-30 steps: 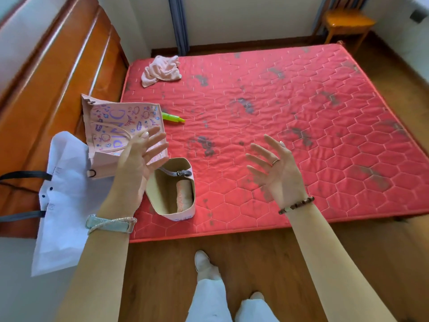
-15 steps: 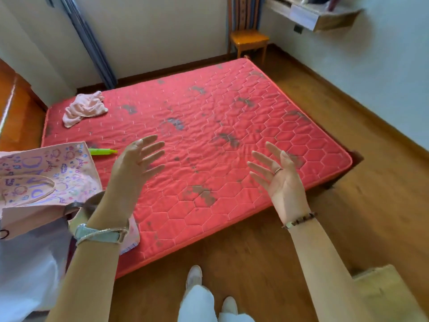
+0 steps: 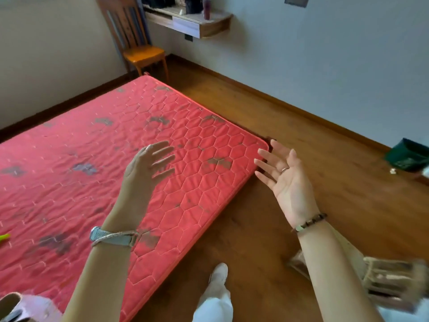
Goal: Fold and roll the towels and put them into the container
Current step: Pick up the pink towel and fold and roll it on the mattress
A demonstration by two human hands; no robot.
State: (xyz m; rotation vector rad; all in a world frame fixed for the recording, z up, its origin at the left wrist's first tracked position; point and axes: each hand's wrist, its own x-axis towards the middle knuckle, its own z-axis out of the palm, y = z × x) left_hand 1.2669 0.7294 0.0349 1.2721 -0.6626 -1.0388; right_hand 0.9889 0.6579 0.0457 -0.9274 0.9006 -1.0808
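My left hand [image 3: 148,166] hovers over the red quilted mattress [image 3: 209,145] with fingers spread and holds nothing. My right hand [image 3: 285,180] is raised over the wooden floor just past the mattress's near right corner, palm up, fingers straight, empty. Only a sliver of the container [image 3: 9,303] shows at the bottom left corner, with pink fabric [image 3: 39,307] beside it. No towel is in view.
A wooden chair [image 3: 139,47] stands at the mattress's far corner under a wall shelf [image 3: 192,22]. A dark green bin [image 3: 408,154] sits by the right wall. A blurred basket-like object [image 3: 392,280] lies on the floor at lower right. A green marker tip [image 3: 4,237] lies at the left edge.
The view has swung right: the pink bag, the container and the crumpled towel have slid out to the left. Both hands stay raised and empty, now over the mattress's right corner and the floor.
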